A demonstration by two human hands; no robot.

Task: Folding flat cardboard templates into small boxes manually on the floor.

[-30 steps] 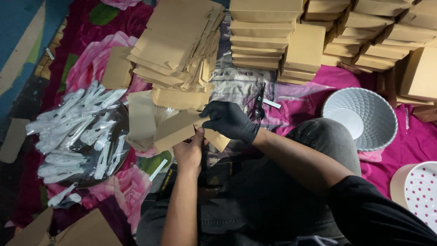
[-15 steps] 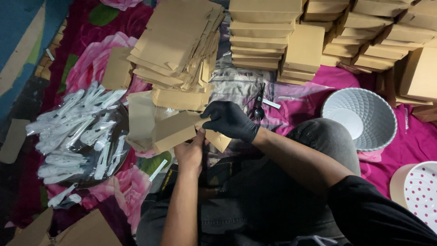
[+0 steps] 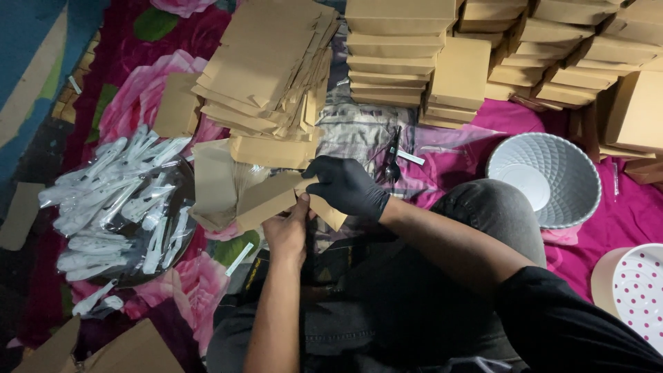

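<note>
I hold a half-folded brown cardboard box (image 3: pixel 266 199) over my lap. My left hand (image 3: pixel 289 230), bare, grips its lower edge from beneath. My right hand (image 3: pixel 345 185), in a black glove, pinches the right end of the same box. Just beyond the box lies a loose heap of flat brown box blanks (image 3: pixel 266 65) on a flowered pink cloth.
A dark round tray (image 3: pixel 181 176) at the left holds several white wrapped cutlery packs (image 3: pixel 114 197). Stacks of folded brown boxes (image 3: pixel 400 55) fill the top right. A grey bowl (image 3: pixel 545 176) and a dotted white container (image 3: pixel 639 290) sit at the right. A black tool (image 3: pixel 392 162) lies by my knee.
The box has barely shifted between my hands; my gloved fingers have pressed a little further along its right end.
</note>
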